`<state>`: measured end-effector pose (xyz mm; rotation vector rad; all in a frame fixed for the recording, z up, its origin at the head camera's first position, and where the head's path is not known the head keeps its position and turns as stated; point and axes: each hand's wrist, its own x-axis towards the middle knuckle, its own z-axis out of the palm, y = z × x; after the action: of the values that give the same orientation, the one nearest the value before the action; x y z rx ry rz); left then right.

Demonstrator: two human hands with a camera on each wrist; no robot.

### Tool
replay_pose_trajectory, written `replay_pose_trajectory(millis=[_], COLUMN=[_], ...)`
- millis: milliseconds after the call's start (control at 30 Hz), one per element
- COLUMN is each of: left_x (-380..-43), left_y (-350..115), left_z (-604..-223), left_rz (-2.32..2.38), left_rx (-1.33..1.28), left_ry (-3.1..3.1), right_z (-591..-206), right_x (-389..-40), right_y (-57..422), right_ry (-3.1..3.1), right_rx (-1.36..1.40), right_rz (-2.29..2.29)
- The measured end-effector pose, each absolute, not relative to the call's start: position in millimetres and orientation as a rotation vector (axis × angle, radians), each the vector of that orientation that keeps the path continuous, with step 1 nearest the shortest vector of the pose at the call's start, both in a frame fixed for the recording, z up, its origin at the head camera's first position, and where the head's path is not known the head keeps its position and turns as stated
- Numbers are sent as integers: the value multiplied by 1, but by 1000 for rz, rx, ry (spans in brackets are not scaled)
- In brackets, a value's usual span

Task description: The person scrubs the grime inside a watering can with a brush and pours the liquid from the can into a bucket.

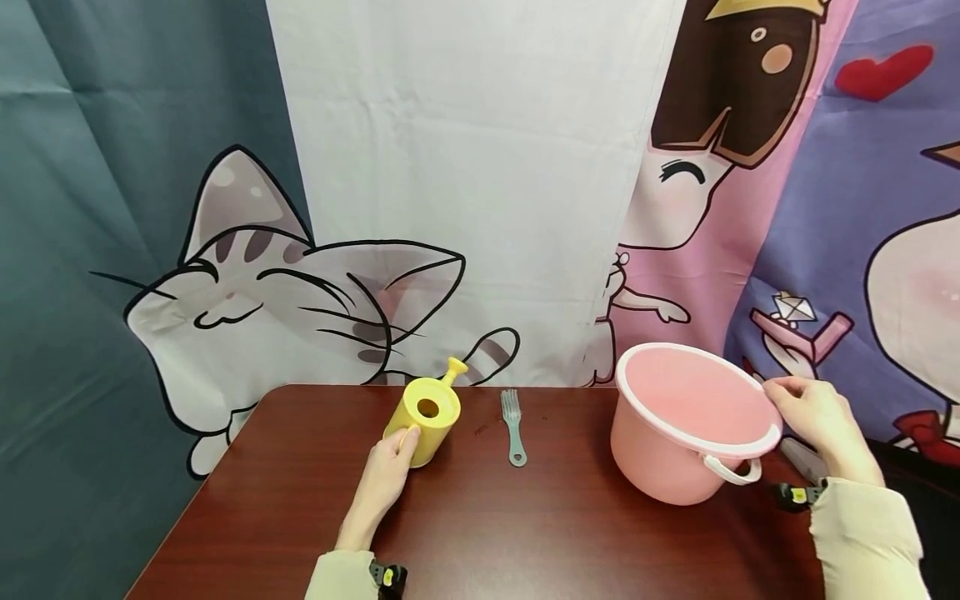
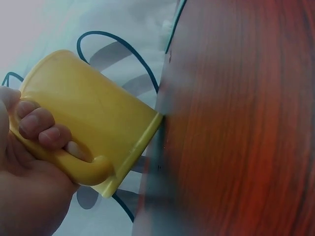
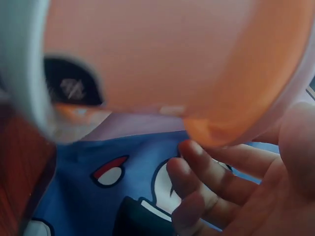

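Note:
My left hand grips the handle of a yellow watering can. In the left wrist view the fingers curl round that handle, and the can is tilted against the tabletop; whether its base touches the wood I cannot tell. On the right, my right hand holds the rim of a pink bucket with a white handle. The right wrist view shows the thumb and fingers at the bucket's rim. The bucket's inside looks bare in the head view, though its bottom is partly hidden.
A fork with a blue-green handle lies between can and bucket on the brown wooden table. Behind the table's far edge hangs a cloth printed with cartoon figures. The bucket stands near the right edge, beside a dark area.

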<state>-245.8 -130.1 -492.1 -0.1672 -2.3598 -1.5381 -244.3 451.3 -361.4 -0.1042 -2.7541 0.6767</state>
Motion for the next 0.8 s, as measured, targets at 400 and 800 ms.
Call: replay_pose_trajectory(millis=[400, 800], left_x=[-245, -245], left_y=[-132, -129], left_z=[-490, -492], left_rz=[-1542, -1568], left_rx=[-177, -143], left_ry=[-2327, -2371], right_z=[-379, -387], right_x=[-245, -231], right_y=[464, 466], right_ry=[-2771, -2755], right_rx=[-4, -186], right_rz=[802, 952])
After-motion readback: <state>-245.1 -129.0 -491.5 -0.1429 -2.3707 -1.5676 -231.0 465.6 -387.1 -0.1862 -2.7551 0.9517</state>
